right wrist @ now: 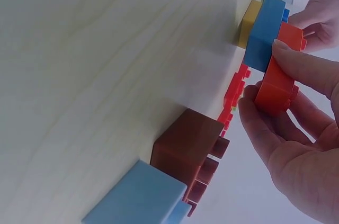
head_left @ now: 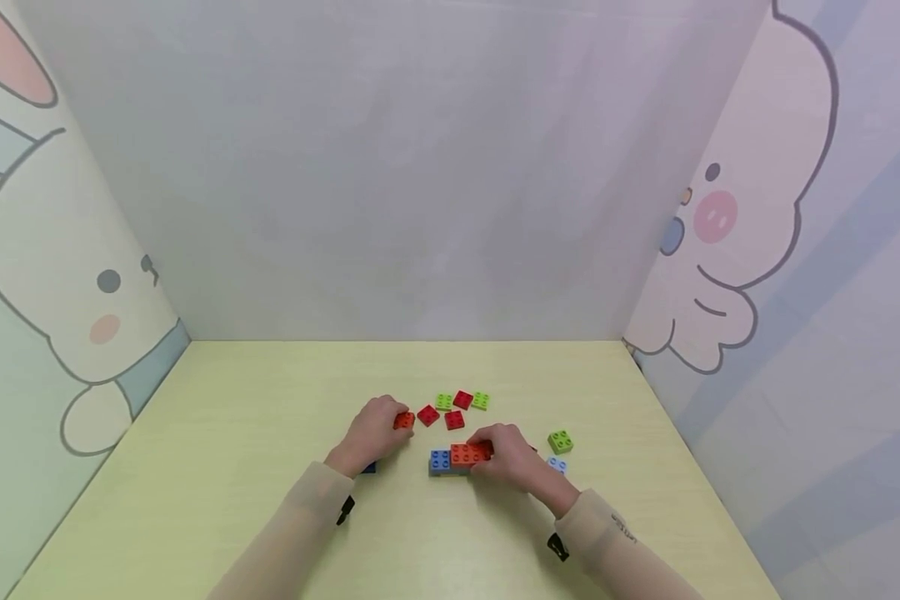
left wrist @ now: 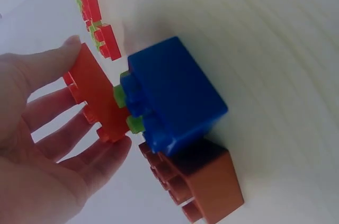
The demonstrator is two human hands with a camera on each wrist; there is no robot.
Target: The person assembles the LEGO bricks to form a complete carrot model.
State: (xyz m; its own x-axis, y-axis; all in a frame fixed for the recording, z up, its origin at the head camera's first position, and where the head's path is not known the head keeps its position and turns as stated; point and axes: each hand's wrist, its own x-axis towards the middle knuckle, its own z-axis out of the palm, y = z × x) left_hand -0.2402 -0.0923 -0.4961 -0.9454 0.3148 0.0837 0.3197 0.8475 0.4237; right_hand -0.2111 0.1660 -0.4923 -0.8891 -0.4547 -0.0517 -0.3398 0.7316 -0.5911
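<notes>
My left hand (head_left: 375,429) pinches an orange-red toy building brick (left wrist: 98,94) between thumb and fingertips, its studs turned toward the palm in the left wrist view. Close beside it are a dark blue brick (left wrist: 177,94) and a brown brick (left wrist: 214,181). With thumb and fingers my right hand (head_left: 512,457) grips a red eight-stud brick (head_left: 469,454). This red brick lies across part of a blue brick (head_left: 440,462) and overhangs it to the right. Under the blue brick, the right wrist view shows a yellow brick (right wrist: 250,24). Whether the red brick is pressed fully down, I cannot tell.
Behind the hands lie flat red pieces (head_left: 454,420) and light green pieces (head_left: 481,401). Right of my right hand are a green brick (head_left: 561,442), a light blue brick (right wrist: 140,195) and a brown brick (right wrist: 185,142). A pale wall (head_left: 405,208) bounds the table's far edge.
</notes>
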